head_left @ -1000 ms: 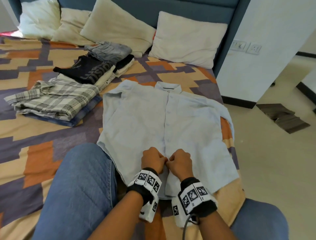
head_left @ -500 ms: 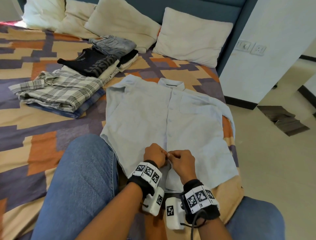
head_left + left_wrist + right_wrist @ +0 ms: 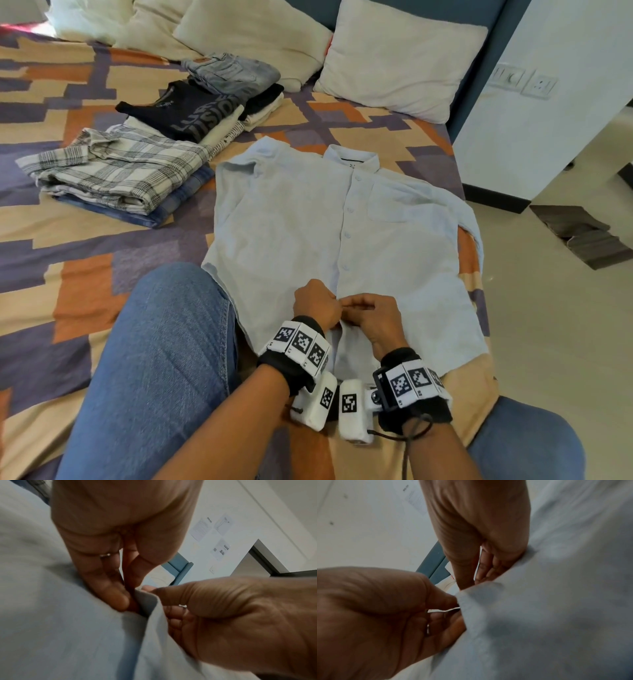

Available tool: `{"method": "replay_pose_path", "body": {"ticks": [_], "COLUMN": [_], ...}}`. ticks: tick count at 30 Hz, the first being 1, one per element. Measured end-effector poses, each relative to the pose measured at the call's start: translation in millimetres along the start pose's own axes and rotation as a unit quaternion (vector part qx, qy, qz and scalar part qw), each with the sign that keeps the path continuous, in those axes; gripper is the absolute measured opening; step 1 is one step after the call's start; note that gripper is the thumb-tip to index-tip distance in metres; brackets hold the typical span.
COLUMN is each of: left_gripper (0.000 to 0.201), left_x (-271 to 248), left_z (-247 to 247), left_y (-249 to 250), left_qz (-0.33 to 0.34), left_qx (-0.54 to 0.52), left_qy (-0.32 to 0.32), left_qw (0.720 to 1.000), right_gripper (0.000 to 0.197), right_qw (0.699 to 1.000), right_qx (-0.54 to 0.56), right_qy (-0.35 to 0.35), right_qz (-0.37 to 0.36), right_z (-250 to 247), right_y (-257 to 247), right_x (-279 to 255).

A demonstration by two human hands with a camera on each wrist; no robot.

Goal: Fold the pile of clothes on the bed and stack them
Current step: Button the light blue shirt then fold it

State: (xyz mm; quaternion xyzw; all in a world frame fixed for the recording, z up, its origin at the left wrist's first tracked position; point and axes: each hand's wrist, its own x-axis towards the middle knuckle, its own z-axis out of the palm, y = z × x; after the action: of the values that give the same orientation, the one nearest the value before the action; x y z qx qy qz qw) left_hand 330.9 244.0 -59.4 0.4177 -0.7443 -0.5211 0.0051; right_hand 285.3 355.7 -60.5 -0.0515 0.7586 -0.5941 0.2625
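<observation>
From the head view, a light blue shirt (image 3: 294, 233) lay flat, front up, on the bed (image 3: 68, 260) with its patchy orange and purple cover. The left hand (image 3: 317, 303) and the right hand (image 3: 375, 317) met at the middle front edge of the shirt, near its bottom, and their fingers touched. Both hands were curled and pinched the cloth there. A folded plaid shirt (image 3: 116, 171) sat on a stack to the left, with a black top (image 3: 191, 109) and grey jeans (image 3: 233, 72) behind it. Pillows (image 3: 394, 65) leaned at the head of the bed. A knee in blue jeans (image 3: 150, 359) rested beside the shirt. In the left wrist view, the left hand's fingers (image 3: 109, 592) pinched the shirt's edge. In the right wrist view, the right hand's thumb (image 3: 464, 573) and fingers held the other edge.
</observation>
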Motion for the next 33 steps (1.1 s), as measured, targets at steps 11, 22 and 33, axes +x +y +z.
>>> {"method": "replay_pose_path", "body": {"ticks": [11, 22, 33], "left_gripper": [0.030, 0.045, 0.036], "left_x": [1, -1, 67], "left_z": [0, -3, -75], "left_y": [-6, -9, 35], "left_qz": [0.010, 0.038, -0.005], "left_qx": [-0.012, 0.026, -0.168], "left_qy": [0.031, -0.008, 0.082], "left_qw": [0.999, 0.999, 0.982], "right_gripper": [0.018, 0.028, 0.018], "right_qw": [1.000, 0.998, 0.995], "right_qx": [0.010, -0.033, -0.065], "right_qy": [-0.015, 0.033, 0.076], "right_qz": [0.021, 0.031, 0.019], "right_z": [-3, 10, -79], "right_y": [2, 3, -41], "right_x": [7, 18, 73]}}
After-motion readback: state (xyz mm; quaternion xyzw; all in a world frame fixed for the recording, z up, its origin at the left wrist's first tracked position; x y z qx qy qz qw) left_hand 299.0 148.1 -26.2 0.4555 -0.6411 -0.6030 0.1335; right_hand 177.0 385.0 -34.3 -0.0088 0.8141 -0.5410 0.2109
